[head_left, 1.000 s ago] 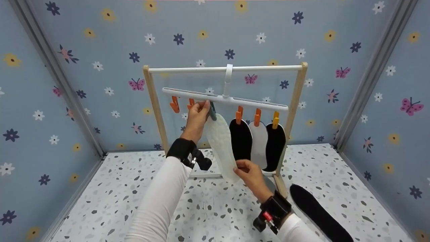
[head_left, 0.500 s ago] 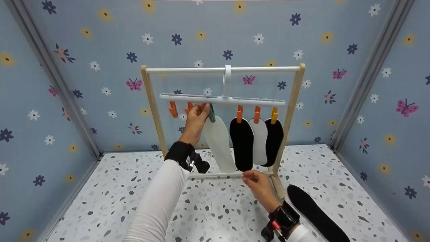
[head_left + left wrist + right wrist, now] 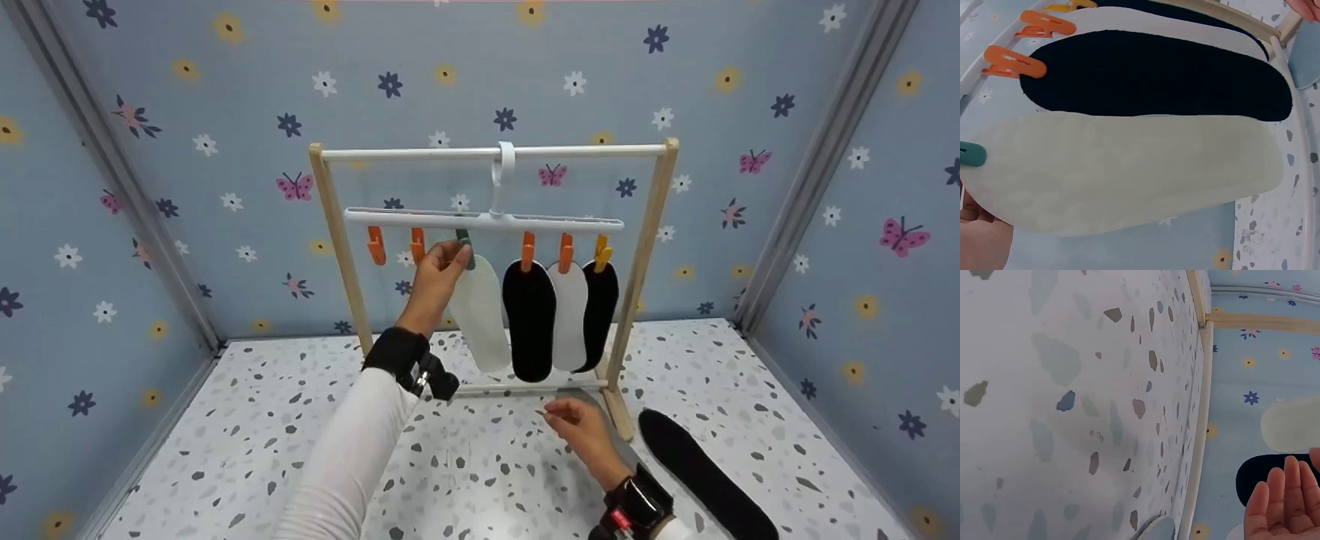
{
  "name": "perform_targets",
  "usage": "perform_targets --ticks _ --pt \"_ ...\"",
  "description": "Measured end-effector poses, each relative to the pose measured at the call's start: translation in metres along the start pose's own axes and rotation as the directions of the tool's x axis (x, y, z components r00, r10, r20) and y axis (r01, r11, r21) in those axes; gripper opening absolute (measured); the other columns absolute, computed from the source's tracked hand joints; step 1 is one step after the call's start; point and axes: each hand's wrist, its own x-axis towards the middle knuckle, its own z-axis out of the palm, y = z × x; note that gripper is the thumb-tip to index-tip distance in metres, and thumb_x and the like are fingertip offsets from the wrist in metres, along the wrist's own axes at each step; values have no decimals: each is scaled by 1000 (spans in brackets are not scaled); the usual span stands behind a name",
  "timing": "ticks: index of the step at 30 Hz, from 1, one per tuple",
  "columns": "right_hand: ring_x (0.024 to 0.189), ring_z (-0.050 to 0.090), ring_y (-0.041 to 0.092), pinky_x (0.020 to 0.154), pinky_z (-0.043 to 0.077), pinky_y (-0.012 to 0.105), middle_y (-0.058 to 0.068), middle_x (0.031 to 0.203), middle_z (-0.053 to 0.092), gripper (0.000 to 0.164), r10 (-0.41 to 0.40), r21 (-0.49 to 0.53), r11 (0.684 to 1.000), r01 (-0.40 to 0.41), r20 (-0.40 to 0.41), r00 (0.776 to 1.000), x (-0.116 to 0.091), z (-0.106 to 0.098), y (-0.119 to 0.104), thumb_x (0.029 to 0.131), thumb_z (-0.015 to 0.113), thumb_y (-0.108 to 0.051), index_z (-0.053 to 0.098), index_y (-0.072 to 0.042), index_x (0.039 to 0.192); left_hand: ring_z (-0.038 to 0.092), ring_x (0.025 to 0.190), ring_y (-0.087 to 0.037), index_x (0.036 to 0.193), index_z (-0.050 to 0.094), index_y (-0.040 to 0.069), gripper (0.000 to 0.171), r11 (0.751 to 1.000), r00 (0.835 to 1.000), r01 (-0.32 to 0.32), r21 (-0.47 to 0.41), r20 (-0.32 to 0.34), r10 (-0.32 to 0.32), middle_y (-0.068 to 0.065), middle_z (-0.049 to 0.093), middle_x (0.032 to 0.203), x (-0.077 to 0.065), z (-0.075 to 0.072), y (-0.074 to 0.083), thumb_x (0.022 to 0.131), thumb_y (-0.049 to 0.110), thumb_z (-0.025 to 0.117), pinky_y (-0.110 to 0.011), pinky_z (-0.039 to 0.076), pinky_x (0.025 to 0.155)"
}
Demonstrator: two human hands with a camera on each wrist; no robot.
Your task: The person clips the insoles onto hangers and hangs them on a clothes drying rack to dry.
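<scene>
My left hand [image 3: 433, 283] pinches the green clothespin [image 3: 470, 262] at the top of an off-white insole [image 3: 480, 319]. The insole hangs down from that clothespin below the white hanger [image 3: 420, 220]. In the left wrist view the insole [image 3: 1129, 171] covers part of the hand [image 3: 985, 239]. Lower right, my right hand [image 3: 585, 435] hovers apart from the hanging insoles and holds nothing; its fingers [image 3: 1293, 489] look extended in the right wrist view. Beside the off-white insole hang a black insole [image 3: 529, 322], a white insole [image 3: 570, 319] and another black insole [image 3: 602, 307].
The hanger hooks over the rail of a wooden rack [image 3: 646, 255]. Two orange clothespins [image 3: 376, 246] hang at its left with nothing in them. On the speckled table lie a black insole [image 3: 709, 472] and, partly behind my right hand, a grey one [image 3: 592, 397].
My right hand has let go of the off-white insole's lower end and moved down and right. The hanger has swung level. My left hand stays at the green clothespin.
</scene>
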Motion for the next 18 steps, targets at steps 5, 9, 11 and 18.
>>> perform_targets --ticks 5,9,11,18 --pt "71 55 11 56 45 19 16 90 66 23 37 -18 999 -37 8 999 -3 -3 5 86 64 -4 61 12 103 52 111 -22 126 51 5 38 999 1000 0 40 26 -1 -10 55 124 -6 -1 -10 96 28 56 -39 40 96" --pt "72 56 12 58 45 18 14 88 66 21 80 -24 997 -79 7 997 -3 -3 9 86 63 -2 61 12 102 54 107 -22 126 52 5 39 998 1000 11 69 26 -13 -11 56 121 -9 -2 -17 94 29 58 -39 43 93" --pt "71 56 12 58 44 19 17 88 66 21 86 -24 996 -86 15 996 -4 -3 12 86 62 -1 60 14 101 54 105 -23 125 52 5 39 997 999 25 73 18 -27 -11 57 119 -11 -3 -20 94 28 59 -39 44 91" --pt "72 55 8 61 45 18 10 87 66 24 96 4 995 -97 19 995 -6 -4 16 87 62 -2 59 15 103 54 104 -22 123 55 4 35 996 1000 29 84 8 -30 -12 58 118 -17 -6 -28 94 25 59 -38 44 90"
